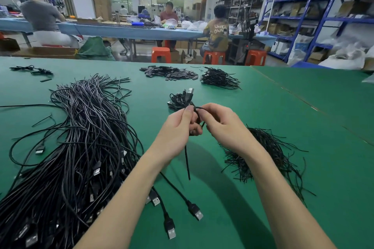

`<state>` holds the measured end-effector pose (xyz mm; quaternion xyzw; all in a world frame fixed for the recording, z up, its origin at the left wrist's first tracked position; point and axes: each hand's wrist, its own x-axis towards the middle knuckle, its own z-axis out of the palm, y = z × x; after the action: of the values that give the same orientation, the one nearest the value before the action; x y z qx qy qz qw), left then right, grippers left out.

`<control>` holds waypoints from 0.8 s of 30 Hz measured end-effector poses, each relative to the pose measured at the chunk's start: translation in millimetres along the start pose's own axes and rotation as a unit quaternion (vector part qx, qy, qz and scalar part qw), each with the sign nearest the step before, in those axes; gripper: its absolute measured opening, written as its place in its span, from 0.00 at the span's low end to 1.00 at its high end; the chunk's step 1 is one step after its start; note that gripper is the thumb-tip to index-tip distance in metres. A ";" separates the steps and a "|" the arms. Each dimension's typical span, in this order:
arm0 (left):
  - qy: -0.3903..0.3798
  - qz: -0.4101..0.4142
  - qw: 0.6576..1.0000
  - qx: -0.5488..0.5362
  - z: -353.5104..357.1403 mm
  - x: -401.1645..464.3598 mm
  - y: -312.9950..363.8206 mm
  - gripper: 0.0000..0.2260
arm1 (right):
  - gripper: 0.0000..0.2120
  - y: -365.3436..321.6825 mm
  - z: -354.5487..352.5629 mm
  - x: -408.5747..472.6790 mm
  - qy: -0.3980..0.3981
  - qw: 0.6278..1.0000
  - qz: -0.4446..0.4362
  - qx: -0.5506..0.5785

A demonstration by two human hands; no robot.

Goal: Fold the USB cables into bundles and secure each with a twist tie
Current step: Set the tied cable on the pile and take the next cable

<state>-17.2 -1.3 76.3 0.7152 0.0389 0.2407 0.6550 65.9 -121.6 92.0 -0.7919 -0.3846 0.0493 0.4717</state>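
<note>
My left hand (179, 125) and my right hand (220, 123) meet above the middle of the green table (283, 127). Between them they pinch a black USB cable (187, 159), looped at the fingertips, with one end hanging down below my left hand. A large heap of loose black USB cables (81, 147) lies to the left, with plugs near the front edge. A pile of black twist ties (267, 153) lies just right of my right wrist. Behind my hands sits a small stack of bundled cables (182, 99) with a USB plug sticking up.
At the back of the table lie a heap of small dark flat parts (170, 74), another pile of thin black pieces (218, 78) and a few stray pieces at far left (32, 69). Beyond the table, people sit at a blue bench; blue shelving stands at right.
</note>
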 end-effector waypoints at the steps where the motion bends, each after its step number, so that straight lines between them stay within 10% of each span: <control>1: 0.026 0.020 0.999 0.041 1.2 0.1 -1.8 0.17 | 0.10 -3.1 3.0 0.5 -0.001 1.000 -0.009 -0.025; 14: 0.071 0.038 0.973 0.217 5.6 -4.7 -4.9 0.08 | 0.09 -7.3 15.0 -0.5 0.105 0.980 -0.111 -0.126; 24: 0.046 -0.022 0.961 0.271 5.2 -4.0 -10.8 0.09 | 0.12 -6.2 17.6 -2.1 0.015 0.990 -0.058 -0.129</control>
<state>-15.8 -6.0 64.7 0.8532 0.1482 0.2390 0.4392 53.2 -109.0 86.6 -0.8234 -0.4256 -0.0399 0.3732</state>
